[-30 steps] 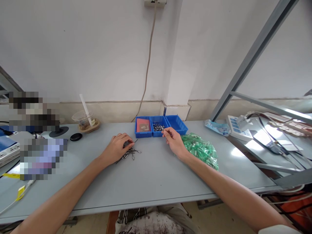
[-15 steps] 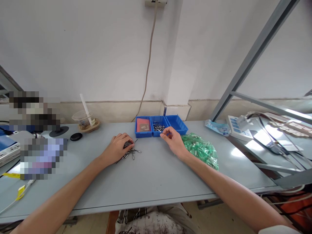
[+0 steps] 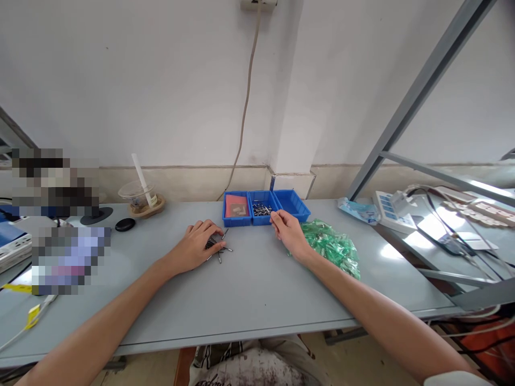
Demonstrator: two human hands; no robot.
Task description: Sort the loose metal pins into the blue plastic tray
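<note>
On the left of the desk, my left hand (image 3: 198,245) rests over a small pile of thin metal rods (image 3: 219,256), fingers apart and partly covering it. Some rod ends stick out past its thumb and fingertips. My right hand (image 3: 290,234) hovers just in front of the middle blue bin (image 3: 263,220), thumb and fingers pinched together. Whatever lies inside that pinch is too small to make out. The middle bin holds many short metal pieces (image 3: 262,209). Right of my right hand lies a heap of green plastic packets (image 3: 332,246).
The left blue bin (image 3: 237,222) contains a pink-red sheet with a brownish piece; the right blue bin (image 3: 293,203) stands beside the middle one. A cup with a straw (image 3: 140,195) and a black round lid (image 3: 125,224) stand left. At right are a power strip (image 3: 392,212) and metal frame (image 3: 396,123).
My right hand has shifted slightly right, its fingertips drawing back from the middle bin, fingers curled closer. My left hand has spread its thumb and covers the rods a bit differently.
</note>
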